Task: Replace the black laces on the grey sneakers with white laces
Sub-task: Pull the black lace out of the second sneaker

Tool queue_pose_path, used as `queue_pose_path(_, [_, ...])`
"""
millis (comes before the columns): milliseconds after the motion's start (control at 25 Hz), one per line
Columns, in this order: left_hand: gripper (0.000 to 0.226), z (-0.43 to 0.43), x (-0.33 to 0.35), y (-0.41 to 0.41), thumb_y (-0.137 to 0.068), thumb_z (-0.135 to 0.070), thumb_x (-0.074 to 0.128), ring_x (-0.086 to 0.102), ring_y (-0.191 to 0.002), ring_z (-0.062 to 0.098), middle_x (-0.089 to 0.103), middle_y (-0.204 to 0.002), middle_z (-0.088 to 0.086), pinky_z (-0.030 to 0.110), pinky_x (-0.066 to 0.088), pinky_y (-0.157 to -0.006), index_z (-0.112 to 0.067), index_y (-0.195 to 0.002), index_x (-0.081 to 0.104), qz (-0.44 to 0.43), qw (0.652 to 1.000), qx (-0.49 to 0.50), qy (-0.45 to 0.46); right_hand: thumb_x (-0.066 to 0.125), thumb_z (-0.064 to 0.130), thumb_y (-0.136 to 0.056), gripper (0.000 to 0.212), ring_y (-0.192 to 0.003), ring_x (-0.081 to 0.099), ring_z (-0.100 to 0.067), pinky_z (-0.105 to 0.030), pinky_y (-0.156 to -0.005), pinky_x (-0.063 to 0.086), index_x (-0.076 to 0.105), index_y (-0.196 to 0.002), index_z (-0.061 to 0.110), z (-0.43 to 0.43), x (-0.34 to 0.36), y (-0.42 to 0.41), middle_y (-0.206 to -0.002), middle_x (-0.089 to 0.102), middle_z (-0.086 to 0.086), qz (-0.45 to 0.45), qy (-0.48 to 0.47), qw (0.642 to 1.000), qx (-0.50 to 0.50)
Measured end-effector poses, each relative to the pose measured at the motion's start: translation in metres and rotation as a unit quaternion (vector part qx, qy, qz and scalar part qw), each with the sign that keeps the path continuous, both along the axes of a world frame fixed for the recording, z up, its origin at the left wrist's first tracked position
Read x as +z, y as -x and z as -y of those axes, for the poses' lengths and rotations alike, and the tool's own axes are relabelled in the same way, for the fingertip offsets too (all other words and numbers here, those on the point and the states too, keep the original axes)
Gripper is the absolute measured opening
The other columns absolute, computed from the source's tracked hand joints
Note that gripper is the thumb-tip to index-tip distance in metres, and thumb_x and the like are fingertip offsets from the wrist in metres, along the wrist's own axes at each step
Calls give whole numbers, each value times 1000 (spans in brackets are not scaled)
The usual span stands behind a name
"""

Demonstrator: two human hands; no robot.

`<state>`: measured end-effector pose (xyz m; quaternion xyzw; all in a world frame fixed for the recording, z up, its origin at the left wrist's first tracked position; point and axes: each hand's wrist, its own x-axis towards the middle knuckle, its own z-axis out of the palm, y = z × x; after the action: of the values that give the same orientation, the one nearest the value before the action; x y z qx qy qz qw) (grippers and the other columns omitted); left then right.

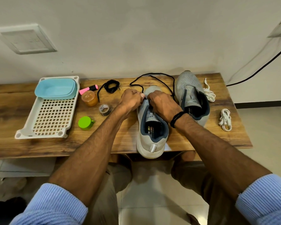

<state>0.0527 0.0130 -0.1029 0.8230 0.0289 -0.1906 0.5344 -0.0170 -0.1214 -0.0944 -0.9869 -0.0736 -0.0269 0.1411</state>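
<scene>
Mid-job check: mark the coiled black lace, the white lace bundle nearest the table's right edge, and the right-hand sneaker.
coiled black lace [107, 87]: head view, left side of the coil.
white lace bundle [225, 119]: head view, middle of its loops.
right-hand sneaker [187, 82]: head view, mesh toe.

A wooden table carries everything. At 9 o'clock sits a white slotted tray. Just right of it are a pink highlighter, an orange jar, a tape roll and a green lid. A coiled black lace lies at 11 and a loose black lace loops at 12. One grey sneaker overhangs the 6 o'clock edge, and a second sneaker stands at 2. A tangled white lace lies just beside it and a folded white lace at 3.
</scene>
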Motion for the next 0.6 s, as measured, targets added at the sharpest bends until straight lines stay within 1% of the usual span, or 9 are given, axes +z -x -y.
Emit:
queue_pose_path(40, [18, 0, 0, 1, -90, -5, 62, 62, -77, 19, 66, -75, 5, 33, 55, -69, -9, -73, 67, -6, 1000, 8, 7, 55, 4, -89, 20, -94, 59, -35, -41, -77, 45, 61, -108, 4, 0, -2, 1, -103, 61, -17, 8, -5, 1000, -1])
queue_pose_path(120, [17, 0, 3, 5, -93, -10, 61, 64, -81, 21, 68, -80, 7, 33, 55, -74, -6, -78, 69, 11, 1000, -9, -8, 57, 1, -86, 19, -90, 60, -36, -41, -75, 47, 63, -104, 2, 0, -5, 2, -100, 63, -18, 27, -16, 999, -4])
queue_pose_path(200, [20, 2, 6, 10, -98, -20, 57, 64, -86, 20, 70, -90, 8, 34, 54, -77, -6, -91, 70, 66, 991, -66, -94, 62, -3, -81, 17, -82, 62, -37, -38, -69, 48, 65, -97, 1, -2, -9, 5, -92, 64, -19, 54, -18, 998, -11])
queue_pose_path(240, [22, 3, 9, 13, -100, -22, 55, 63, -88, 20, 69, -94, 8, 35, 53, -76, -6, -98, 68, 96, 979, -99, -152, 64, -4, -79, 16, -78, 63, -36, -38, -67, 49, 65, -94, 0, -4, -12, 7, -88, 65, -19, 63, -20, 998, -16])
queue_pose_path(320, [22, 7, 14, 15, -102, -23, 51, 64, -90, 24, 68, -98, 9, 40, 56, -79, -5, -111, 61, 129, 963, -123, -203, 64, -5, -78, 13, -76, 63, -38, -40, -66, 51, 64, -89, 0, -7, -16, 7, -85, 64, -20, 61, -25, 997, -28])
queue_pose_path(400, [24, 8, 18, 13, -99, -23, 48, 69, -84, 30, 70, -95, 12, 48, 60, -74, -6, -116, 49, 123, 971, -109, -171, 64, -7, -77, 10, -77, 63, -40, -42, -66, 51, 64, -86, -1, -7, -19, 6, -85, 64, -22, 50, -32, 998, -38])
queue_pose_path(480, [24, 5, 24, 10, -102, -21, 42, 71, -77, 33, 71, -89, 18, 52, 61, -70, -5, -120, 40, 79, 990, -73, -91, 63, -9, -76, 12, -80, 63, -41, -42, -66, 50, 64, -85, -2, -7, -18, 6, -87, 64, -22, 36, -30, 998, -38])
queue_pose_path(560, [22, -1, 33, 10, -109, -22, 33, 70, -73, 35, 71, -90, 25, 49, 62, -68, -5, -124, 34, 22, 1000, -21, 3, 59, -9, -78, 15, -86, 62, -41, -43, -69, 49, 63, -91, -2, -12, -11, 5, -93, 63, -23, 21, -20, 999, -32])
queue_pose_path(600, [23, -4, 36, 12, -110, -25, 31, 70, -70, 35, 71, -90, 26, 46, 61, -65, -7, -122, 31, 12, 999, 2, 36, 57, -8, -80, 16, -89, 61, -41, -42, -71, 48, 64, -94, -2, -14, -5, 3, -97, 62, -22, 9, -9, 999, -30])
